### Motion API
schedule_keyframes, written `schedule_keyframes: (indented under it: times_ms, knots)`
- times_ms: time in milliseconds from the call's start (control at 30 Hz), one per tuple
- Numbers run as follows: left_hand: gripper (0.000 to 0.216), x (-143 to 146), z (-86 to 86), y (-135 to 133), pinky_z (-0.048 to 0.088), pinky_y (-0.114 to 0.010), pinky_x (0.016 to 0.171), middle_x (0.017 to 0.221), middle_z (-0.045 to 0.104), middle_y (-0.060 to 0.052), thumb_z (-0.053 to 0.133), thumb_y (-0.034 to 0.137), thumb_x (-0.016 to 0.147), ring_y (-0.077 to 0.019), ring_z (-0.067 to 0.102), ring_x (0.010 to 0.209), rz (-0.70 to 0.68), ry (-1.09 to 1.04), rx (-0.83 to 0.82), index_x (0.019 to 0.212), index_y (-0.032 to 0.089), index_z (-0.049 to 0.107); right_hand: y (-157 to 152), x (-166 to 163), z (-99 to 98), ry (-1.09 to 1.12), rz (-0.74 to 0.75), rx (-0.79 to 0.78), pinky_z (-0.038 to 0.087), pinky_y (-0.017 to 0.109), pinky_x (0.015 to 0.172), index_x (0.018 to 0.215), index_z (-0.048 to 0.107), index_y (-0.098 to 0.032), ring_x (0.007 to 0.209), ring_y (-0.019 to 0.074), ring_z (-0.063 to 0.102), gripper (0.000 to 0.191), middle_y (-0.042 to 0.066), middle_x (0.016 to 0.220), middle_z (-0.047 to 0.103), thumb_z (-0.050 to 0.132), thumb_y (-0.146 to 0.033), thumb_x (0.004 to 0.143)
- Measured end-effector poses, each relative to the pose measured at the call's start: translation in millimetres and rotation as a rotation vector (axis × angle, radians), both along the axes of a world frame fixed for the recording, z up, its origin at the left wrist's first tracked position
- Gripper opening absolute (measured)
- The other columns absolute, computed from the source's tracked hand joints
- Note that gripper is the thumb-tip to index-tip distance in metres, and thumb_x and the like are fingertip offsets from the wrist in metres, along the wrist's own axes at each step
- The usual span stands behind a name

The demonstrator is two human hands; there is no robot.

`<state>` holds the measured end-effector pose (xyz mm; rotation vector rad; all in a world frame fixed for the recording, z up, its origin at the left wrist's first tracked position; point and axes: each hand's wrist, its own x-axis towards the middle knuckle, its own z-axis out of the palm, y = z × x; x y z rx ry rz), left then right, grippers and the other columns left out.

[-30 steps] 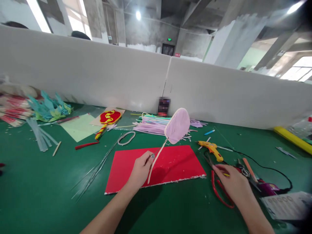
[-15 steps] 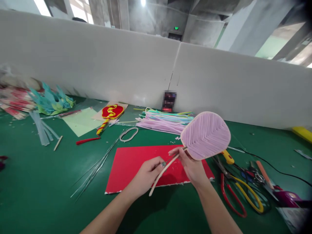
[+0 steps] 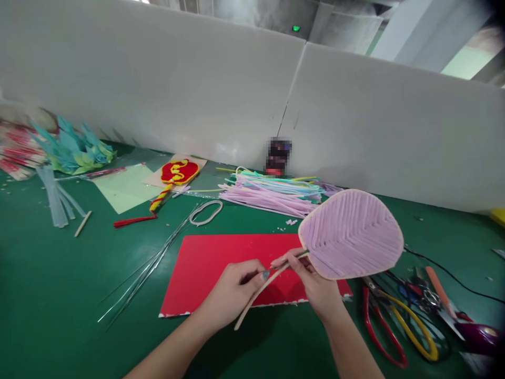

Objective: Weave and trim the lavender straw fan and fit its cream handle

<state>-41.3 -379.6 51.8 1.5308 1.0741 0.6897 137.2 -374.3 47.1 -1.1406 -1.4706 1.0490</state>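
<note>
A lilac leaf-shaped fan [image 3: 351, 234] made of ribbed strips, with a pale stem [image 3: 252, 308], is held above a red sheet [image 3: 213, 263] on the green table [image 3: 59, 295]. My left hand [image 3: 232, 295] pinches the stem low down. My right hand [image 3: 315, 284] grips the stem just under the leaf blade, fingers closed around it. The blade faces me, tilted to the right.
A heap of lilac and coloured strips [image 3: 272, 195] lies behind the red sheet. Scissors and pliers with red and yellow handles [image 3: 394, 321] sit at the right. A red-and-yellow ornament [image 3: 173, 176], thin wires [image 3: 150, 263], a white loop [image 3: 205, 211] and teal pieces [image 3: 74, 150] lie to the left. A white partition [image 3: 197, 89] stands behind.
My right hand left the tools at the right and took hold of the stem under the leaf. The fan turned from edge-on to face me and moved right.
</note>
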Motion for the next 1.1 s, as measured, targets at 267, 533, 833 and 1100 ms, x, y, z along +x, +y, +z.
schedule_keyframes:
  times_ms: [267, 533, 833, 1100]
  knots:
    - [0.024, -4.2, -5.3, 0.6, 0.025, -0.021, 0.05, 0.054, 0.035, 0.005, 0.045, 0.03, 0.08, -0.0097, 0.034, 0.054, -0.018, 0.007, -0.049, 0.059, 0.017, 0.045, -6.2, 1.4, 12.1, -0.272, 0.034, 0.106, 0.045, 0.036, 0.087, 0.077, 0.067, -0.026, 0.082, 0.0181, 0.065, 0.022, 0.0, 0.082, 0.071, 0.048, -0.03, 0.086]
    - [0.027, -5.3, -7.8, 1.5, 0.028, -0.02, 0.047, 0.053, 0.04, 0.004, 0.047, 0.036, 0.079, -0.0094, 0.037, 0.05, -0.043, -0.054, -0.159, 0.062, 0.016, 0.053, -8.9, 0.8, 18.5, -0.383, 0.041, 0.085, 0.042, 0.038, 0.09, 0.079, 0.069, -0.027, 0.082, 0.0181, 0.064, 0.022, -0.001, 0.082, 0.071, 0.048, -0.031, 0.086]
    - [0.022, -7.7, -2.3, 4.8, 0.029, -0.02, 0.051, 0.057, 0.043, 0.004, 0.05, 0.032, 0.077, -0.0091, 0.038, 0.054, -0.064, -0.126, -0.153, 0.064, 0.015, 0.055, -5.9, 0.6, 13.4, -0.21, 0.024, 0.053, 0.046, 0.038, 0.088, 0.073, 0.067, -0.025, 0.079, 0.0188, 0.066, 0.019, -0.001, 0.076, 0.071, 0.052, -0.032, 0.084]
    - [0.024, -7.8, -4.4, 5.8, 0.033, -0.02, 0.055, 0.064, 0.056, 0.002, 0.041, 0.03, 0.084, -0.0104, 0.047, 0.058, 0.188, 0.142, 0.28, 0.076, 0.017, 0.06, -6.4, -14.6, 0.2, -0.057, 0.131, -0.217, 0.051, 0.026, 0.057, 0.074, 0.06, -0.017, 0.059, 0.0152, 0.064, 0.025, 0.003, 0.063, 0.067, 0.051, -0.039, 0.082]
